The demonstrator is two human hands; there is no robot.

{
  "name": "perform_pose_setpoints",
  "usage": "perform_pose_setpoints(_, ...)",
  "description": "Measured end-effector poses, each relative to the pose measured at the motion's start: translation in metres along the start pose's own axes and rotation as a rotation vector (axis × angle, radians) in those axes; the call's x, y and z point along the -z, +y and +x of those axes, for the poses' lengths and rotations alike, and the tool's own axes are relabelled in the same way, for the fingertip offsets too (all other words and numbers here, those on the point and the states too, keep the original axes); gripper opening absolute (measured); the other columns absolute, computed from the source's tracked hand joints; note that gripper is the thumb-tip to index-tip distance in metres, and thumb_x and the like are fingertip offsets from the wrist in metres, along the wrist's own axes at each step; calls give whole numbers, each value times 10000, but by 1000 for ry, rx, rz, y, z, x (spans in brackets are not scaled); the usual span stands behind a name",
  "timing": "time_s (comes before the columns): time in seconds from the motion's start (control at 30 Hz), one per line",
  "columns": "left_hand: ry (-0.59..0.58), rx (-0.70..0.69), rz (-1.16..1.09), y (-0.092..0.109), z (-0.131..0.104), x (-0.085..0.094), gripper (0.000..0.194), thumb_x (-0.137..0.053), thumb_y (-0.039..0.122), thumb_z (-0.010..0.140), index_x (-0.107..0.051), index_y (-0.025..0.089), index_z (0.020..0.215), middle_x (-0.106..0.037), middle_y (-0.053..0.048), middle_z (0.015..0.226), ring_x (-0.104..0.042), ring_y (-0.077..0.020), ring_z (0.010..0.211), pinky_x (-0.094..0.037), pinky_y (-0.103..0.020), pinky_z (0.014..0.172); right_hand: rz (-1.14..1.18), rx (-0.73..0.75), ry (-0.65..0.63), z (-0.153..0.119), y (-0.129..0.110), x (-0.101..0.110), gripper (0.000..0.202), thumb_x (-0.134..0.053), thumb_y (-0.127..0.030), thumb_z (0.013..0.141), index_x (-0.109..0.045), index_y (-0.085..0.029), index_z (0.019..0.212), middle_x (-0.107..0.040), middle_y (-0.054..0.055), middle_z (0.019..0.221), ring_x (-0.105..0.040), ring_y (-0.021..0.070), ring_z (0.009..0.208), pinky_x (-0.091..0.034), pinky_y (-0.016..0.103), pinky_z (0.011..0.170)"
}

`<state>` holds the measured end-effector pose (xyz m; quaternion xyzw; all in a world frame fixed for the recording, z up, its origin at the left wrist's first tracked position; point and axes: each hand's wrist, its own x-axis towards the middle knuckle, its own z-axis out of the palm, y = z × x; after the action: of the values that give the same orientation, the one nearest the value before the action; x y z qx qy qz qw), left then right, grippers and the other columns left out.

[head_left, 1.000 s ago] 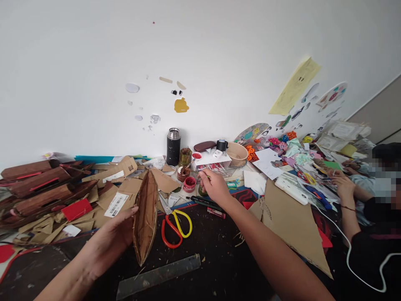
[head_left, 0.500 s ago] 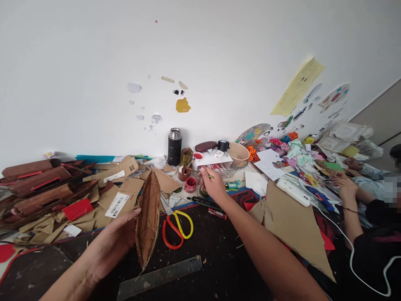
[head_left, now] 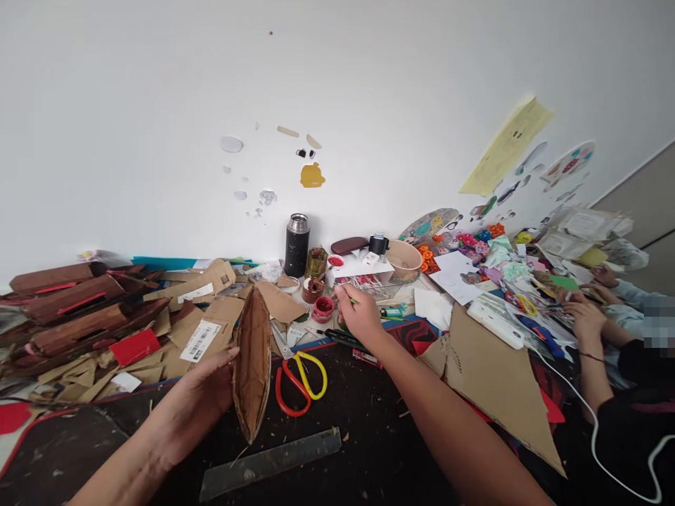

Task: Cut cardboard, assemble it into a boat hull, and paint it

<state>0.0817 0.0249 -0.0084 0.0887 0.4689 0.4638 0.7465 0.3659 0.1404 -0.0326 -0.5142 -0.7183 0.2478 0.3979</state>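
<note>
My left hand [head_left: 214, 379] holds a small cardboard boat hull [head_left: 252, 372], brown inside and pointed at both ends. The fingers are behind its left side, and it stands nearly upright. Over the paint jars, my right hand [head_left: 361, 314] pinches a thin brush with a green handle end [head_left: 354, 302]; its bristles cannot be made out. Just left of that hand are a jar of red paint [head_left: 323, 309] and a jar of brown paint [head_left: 313, 289]. Scissors [head_left: 301, 383] with red and yellow handles lie right of the hull. A ruler [head_left: 271, 464] lies in front.
Brown model boats [head_left: 74, 299] and cardboard scraps [head_left: 211, 323] crowd the left. A black flask [head_left: 297, 246] stands by the wall. On the right are a large cardboard piece [head_left: 490, 379], a white power strip [head_left: 496, 325] with its cable, and another person's hand [head_left: 585, 316].
The view has shifted slightly. My right hand has moved a little down and left relative to the paint jars. My left hand still holds the hull, which has risen slightly.
</note>
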Motion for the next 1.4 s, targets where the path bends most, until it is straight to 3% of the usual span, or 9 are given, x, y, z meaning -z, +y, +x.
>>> perform_pose_setpoints(0.2, 10, -4, -7, -2, 3, 4, 526, -751, 126, 848, -717, 88, 1372, -861, -150, 921, -826, -328, 715, -652, -390, 708, 302, -142, 68, 5, 4, -2, 560, -469, -745, 1037, -654, -236, 894, -567, -25, 564, -596, 185, 435, -446, 291, 463)
perform_pose_setpoints(0.4, -16, 44, 9, -1, 1, 0, 555, -753, 148, 846, -707, 109, 1398, -867, -152, 1002, -842, -365, 923, -659, -419, 819, 321, -265, 108, 18, 9, -11, 637, -409, -854, 979, -579, -246, 895, -566, -23, 571, -592, 189, 436, -406, 297, 401)
perform_pose_setpoints(0.6, -1, -7, 8, -1, 1, 2, 290, -779, 121, 832, -763, 115, 1121, -865, -135, 915, -828, -314, 727, -651, -373, 697, 301, -286, 115, 19, 15, -14, 630, -418, -850, 975, -574, -250, 863, -548, -28, 539, -585, 192, 419, -394, 298, 398)
perform_pose_setpoints(1.03, -63, 29, -28, -4, 9, 9, 455, -807, 138, 850, -742, 65, 1294, -859, -183, 1059, -842, -350, 887, -669, -393, 767, 266, -208, 103, 11, 8, -12, 599, -435, -798, 1007, -615, -245, 864, -549, -30, 531, -591, 189, 431, -410, 294, 432)
perform_pose_setpoints(1.23, -57, 16, -31, -4, 9, 9, 250, -797, 162, 859, -788, 100, 1102, -864, -164, 1015, -839, -338, 866, -666, -383, 747, 197, -161, 100, 6, 17, -16, 567, -440, -730, 1045, -631, -243, 826, -522, -38, 490, -594, 188, 436, -424, 282, 479)
perform_pose_setpoints(1.4, -10, 12, -9, -3, 8, 2, 219, -712, 181, 903, -803, 112, 1090, -861, -165, 1001, -834, -338, 835, -679, -408, 726, 219, -145, 128, 4, 15, -14, 563, -443, -729, 1049, -641, -245, 839, -516, -44, 481, -583, 188, 428, -411, 284, 479)
